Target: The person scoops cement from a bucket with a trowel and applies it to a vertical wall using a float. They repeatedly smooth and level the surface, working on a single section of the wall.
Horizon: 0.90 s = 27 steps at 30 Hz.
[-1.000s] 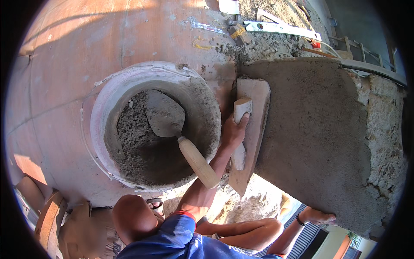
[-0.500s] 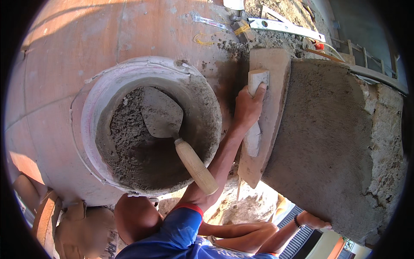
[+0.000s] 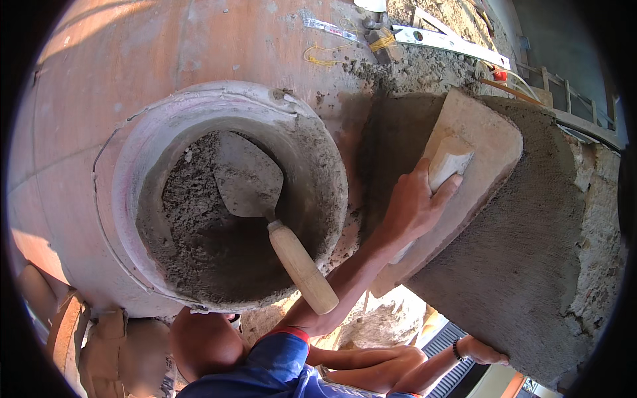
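Observation:
My left hand (image 3: 415, 202) is closed round the pale handle of a wooden plastering float (image 3: 488, 129). The float lies slanted across a slab of wet grey mortar (image 3: 494, 265), its face against the surface. My right hand (image 3: 486, 351), with a dark bead bracelet at the wrist, rests at the slab's lower edge with fingers extended. Left of the float stands a round bucket (image 3: 126, 182) partly filled with grey mortar (image 3: 199, 219). A trowel (image 3: 249, 176) lies in it, its wooden handle leaning over the near rim above my left forearm.
At the far side lie a long metal level (image 3: 451, 45), a block wound with yellow string (image 3: 383, 45) and loose rubble (image 3: 431, 76). Rough broken masonry (image 3: 600, 232) borders the slab's right. Brown sacks (image 3: 126, 351) sit at lower left, near a bent knee (image 3: 207, 341).
My left hand has carried the float rightward over the mortar, turning it from nearly upright to a slant. Mortar now shows to its left. The trowel stays in the bucket; my right hand stays put.

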Each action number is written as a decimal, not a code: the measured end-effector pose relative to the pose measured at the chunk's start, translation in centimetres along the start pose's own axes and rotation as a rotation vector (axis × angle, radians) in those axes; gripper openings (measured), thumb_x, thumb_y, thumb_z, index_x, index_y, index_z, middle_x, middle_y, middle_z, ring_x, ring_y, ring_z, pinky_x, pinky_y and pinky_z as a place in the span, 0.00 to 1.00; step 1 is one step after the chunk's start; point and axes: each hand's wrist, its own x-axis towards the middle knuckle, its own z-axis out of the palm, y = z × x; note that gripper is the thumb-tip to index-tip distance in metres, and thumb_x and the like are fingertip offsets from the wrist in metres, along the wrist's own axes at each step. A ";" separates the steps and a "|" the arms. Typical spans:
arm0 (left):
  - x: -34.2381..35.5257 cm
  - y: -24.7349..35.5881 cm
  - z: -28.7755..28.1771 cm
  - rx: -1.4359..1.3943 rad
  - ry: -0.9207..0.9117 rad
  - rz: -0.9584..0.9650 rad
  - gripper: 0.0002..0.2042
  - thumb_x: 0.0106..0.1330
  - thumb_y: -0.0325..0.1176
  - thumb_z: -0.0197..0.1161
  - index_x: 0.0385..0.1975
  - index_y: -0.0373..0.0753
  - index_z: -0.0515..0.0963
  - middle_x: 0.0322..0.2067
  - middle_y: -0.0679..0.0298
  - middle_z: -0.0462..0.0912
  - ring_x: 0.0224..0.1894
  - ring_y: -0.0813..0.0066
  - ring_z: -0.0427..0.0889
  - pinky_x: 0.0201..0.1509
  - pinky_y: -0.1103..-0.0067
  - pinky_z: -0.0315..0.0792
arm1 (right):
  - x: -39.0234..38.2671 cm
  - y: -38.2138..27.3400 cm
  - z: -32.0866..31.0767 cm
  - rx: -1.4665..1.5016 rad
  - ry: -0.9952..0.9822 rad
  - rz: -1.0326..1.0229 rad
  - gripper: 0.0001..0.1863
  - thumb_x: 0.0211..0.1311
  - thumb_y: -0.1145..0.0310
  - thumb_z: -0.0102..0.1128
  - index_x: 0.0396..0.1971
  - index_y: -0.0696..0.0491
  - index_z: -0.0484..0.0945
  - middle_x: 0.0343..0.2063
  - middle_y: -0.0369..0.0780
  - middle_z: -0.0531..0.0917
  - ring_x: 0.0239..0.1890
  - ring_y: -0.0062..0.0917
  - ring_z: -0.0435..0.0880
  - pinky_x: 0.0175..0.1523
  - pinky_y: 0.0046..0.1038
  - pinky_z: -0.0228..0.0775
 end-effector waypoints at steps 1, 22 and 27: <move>1.2 -0.3 0.3 -0.036 0.044 0.035 0.20 0.66 0.44 0.61 0.43 0.30 0.75 0.32 0.51 0.83 0.38 0.63 0.84 0.44 0.69 0.75 | 0.1 0.2 -0.3 0.003 0.010 -0.016 0.40 0.66 0.36 0.32 0.69 0.49 0.49 0.62 0.53 0.59 0.66 0.45 0.62 0.66 0.57 0.58; 0.4 -2.6 0.4 0.031 0.180 0.035 0.18 0.66 0.42 0.61 0.44 0.31 0.76 0.31 0.56 0.83 0.33 0.67 0.83 0.37 0.72 0.76 | -3.2 -4.0 2.6 0.066 -0.107 -0.075 0.36 0.70 0.42 0.28 0.70 0.49 0.44 0.64 0.53 0.55 0.68 0.44 0.59 0.68 0.54 0.57; 1.5 -4.9 -1.8 -0.199 0.111 -0.233 0.20 0.65 0.44 0.62 0.43 0.30 0.76 0.29 0.53 0.81 0.32 0.65 0.81 0.34 0.73 0.73 | 0.9 1.3 -0.6 -0.048 -0.104 -0.101 0.37 0.69 0.39 0.27 0.70 0.48 0.44 0.64 0.52 0.55 0.68 0.43 0.60 0.68 0.55 0.57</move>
